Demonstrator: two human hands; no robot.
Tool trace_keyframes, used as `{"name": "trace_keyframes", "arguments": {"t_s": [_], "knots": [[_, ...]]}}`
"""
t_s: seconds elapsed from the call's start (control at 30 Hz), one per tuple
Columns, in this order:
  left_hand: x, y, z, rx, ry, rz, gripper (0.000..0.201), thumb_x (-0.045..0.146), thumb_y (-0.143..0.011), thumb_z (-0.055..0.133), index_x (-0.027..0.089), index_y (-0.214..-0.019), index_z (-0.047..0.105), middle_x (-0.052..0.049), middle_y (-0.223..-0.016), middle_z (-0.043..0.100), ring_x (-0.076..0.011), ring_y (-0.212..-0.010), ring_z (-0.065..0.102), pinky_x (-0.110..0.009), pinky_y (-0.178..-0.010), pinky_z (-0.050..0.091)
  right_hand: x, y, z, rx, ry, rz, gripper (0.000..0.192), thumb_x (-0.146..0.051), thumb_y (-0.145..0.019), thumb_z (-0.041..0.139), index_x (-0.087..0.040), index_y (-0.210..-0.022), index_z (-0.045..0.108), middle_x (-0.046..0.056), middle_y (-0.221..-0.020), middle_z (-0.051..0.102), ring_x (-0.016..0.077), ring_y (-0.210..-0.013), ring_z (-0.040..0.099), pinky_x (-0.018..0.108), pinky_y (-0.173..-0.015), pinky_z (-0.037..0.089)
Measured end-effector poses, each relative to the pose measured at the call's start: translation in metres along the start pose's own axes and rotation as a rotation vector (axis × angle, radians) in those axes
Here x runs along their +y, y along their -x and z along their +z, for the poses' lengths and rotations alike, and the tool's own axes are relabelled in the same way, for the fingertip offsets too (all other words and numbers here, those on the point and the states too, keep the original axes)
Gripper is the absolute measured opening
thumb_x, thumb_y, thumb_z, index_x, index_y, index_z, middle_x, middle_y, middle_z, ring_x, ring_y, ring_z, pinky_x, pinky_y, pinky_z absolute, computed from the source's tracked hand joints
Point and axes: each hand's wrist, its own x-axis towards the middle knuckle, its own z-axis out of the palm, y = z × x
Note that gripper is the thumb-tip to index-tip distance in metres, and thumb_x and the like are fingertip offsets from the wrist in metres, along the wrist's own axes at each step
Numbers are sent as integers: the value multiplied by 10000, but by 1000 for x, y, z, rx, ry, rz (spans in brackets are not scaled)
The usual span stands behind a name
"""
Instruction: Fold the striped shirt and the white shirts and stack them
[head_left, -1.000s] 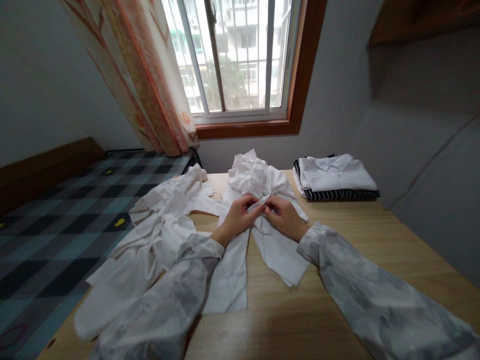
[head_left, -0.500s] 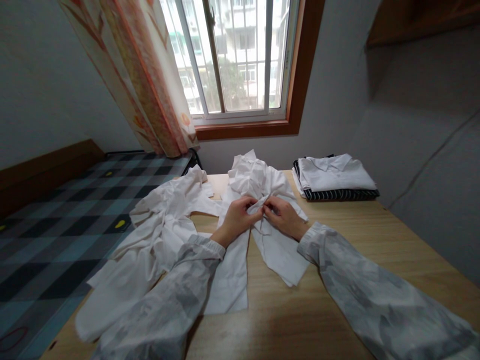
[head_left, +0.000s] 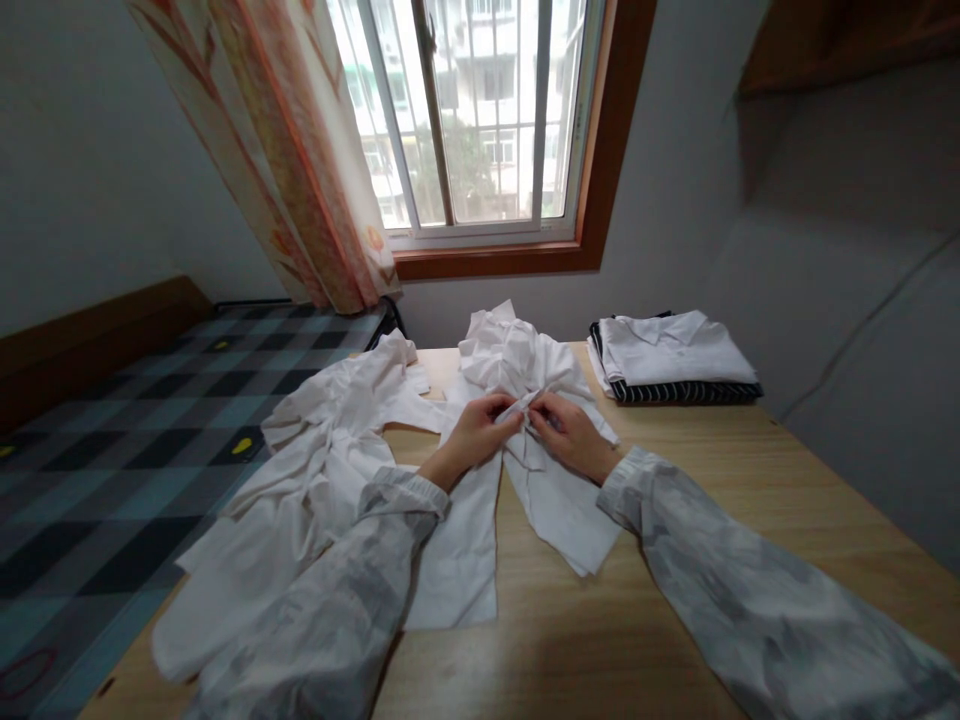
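Daylight from a barred window falls on a pale wooden table set against a grey wall, with a checked bedspread beside it on the left. A crumpled white shirt lies at the middle of the table, its two front panels spread toward the near edge. The left hand and the right hand meet over the placket, fingers closed and pinching a small fold of the cloth between them; whether a button is caught there cannot be told. A second rumpled white garment is draped off the left edge, and a folded stack of shirts sits well apart on the right. The thin fabric could slip out of so small a pinch, or be fastened crooked, because the bunched cloth behind hides the alignment. The hanging garment could be dragged off the table by the left sleeve resting on it.
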Motion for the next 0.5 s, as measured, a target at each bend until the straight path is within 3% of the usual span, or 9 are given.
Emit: {"name": "trace_keyframes", "arguments": {"t_s": [0.3, 0.5], "knots": [[1, 0, 0, -5, 87, -52, 422, 591, -930, 807, 173, -971, 849, -57, -904, 804, -196, -823, 700, -293, -737, 569, 3, -1, 1, 32, -13, 5, 158, -318, -1102, 563, -262, -980, 645, 55, -930, 715, 249, -852, 666, 388, -803, 525], [-1, -3, -1, 24, 199, -63, 486, 659, -900, 852, 174, -941, 858, -60, -920, 815, -201, -840, 703, -315, -782, 575, 3, -1, -1, 87, -28, 87, 248, -426, -1107, 623, -261, -945, 712, 53, -890, 768, 256, -820, 692, 384, -747, 518]]}}
